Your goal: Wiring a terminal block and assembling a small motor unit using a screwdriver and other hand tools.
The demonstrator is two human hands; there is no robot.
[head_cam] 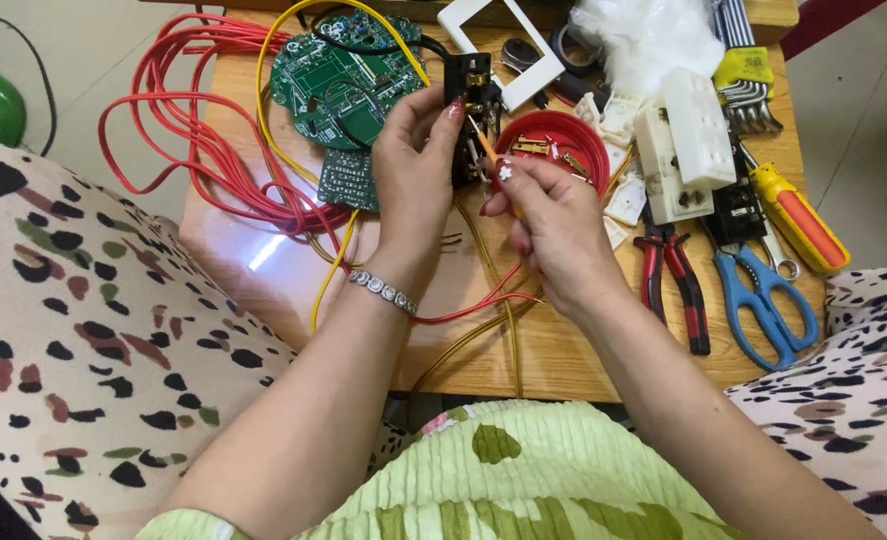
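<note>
Over the wooden table (564,350), our left hand (416,160) grips a black socket module (471,85) upright, while our right hand (554,225) pinches a small orange screwdriver (486,150) against it, beside the red bowl (584,140).

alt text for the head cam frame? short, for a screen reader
Seen from above, a person's left hand holds a black electrical socket part over a wooden table while the right hand works a small orange-handled screwdriver into it. Around them lie coiled red wire, green circuit boards, a red dish of small parts, pliers and blue scissors.
</note>
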